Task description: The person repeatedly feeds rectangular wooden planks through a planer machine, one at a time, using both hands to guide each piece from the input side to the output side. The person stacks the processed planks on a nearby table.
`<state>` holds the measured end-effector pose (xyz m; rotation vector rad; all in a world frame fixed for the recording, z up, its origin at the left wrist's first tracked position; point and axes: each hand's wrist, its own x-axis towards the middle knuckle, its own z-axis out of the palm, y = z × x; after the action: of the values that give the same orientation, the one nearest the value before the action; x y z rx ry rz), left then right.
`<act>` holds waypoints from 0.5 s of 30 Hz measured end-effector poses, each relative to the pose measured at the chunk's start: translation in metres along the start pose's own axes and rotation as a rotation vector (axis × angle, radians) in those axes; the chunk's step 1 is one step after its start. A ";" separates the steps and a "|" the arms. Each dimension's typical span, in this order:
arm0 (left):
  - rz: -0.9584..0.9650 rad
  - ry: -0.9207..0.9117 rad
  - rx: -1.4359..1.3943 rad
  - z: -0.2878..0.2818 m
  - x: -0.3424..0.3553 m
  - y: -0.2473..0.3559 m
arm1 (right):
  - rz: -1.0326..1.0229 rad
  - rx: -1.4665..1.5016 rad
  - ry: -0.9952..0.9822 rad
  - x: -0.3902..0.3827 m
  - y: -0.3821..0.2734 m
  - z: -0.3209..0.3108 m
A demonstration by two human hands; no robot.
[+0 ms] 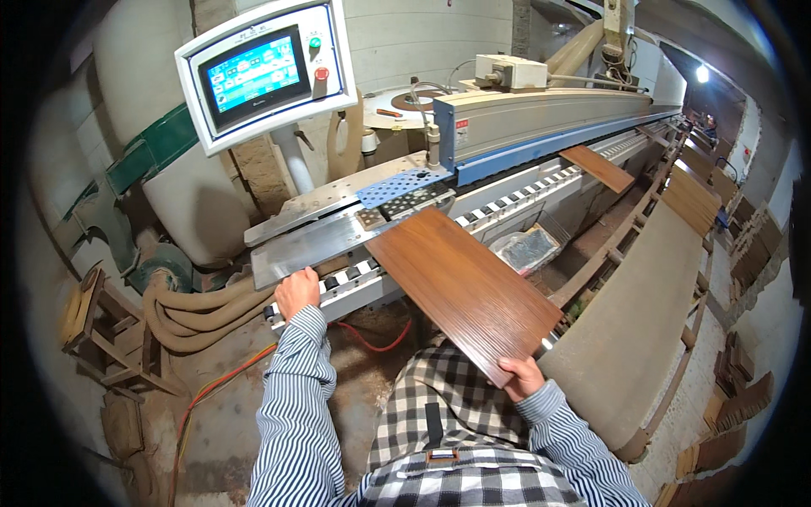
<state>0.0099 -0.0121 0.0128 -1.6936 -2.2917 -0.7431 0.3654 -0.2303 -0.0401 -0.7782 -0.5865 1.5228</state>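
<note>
my right hand (521, 378) pinches the board (465, 291) at lower centre; i should hold it level. my left hand (297, 292) touches the plate (296, 252), grip unclear.

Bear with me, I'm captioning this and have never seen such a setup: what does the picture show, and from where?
It is one picture, taken by a fisheye camera on a person's head looking down, so straight edges bend near the rim. There is no robot, just two bare hands in striped sleeves. The right hand holds a near corner of a brown wood-grain board, whose far end lies over the machine's edge. The left hand is at the near corner of a metal plate; its exact grip is unclear. The long machine has a beige beam and a control screen. Another brown board lies farther along it.
</note>
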 end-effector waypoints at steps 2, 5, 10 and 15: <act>-0.006 -0.006 0.006 0.004 0.001 -0.001 | 0.003 -0.012 -0.027 0.026 0.016 0.018; -0.014 -0.033 0.027 0.002 0.002 -0.001 | -0.081 -0.150 -0.059 0.051 0.021 0.073; 0.005 -0.003 0.011 0.003 0.001 -0.002 | 0.376 -0.315 -0.304 0.088 0.032 0.089; 0.007 0.001 0.008 -0.003 0.000 0.003 | 0.389 -0.380 -0.255 0.097 0.034 0.110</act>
<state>0.0128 -0.0131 0.0157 -1.6966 -2.2837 -0.7329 0.2588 -0.1284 -0.0076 -1.0388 -0.9766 1.9136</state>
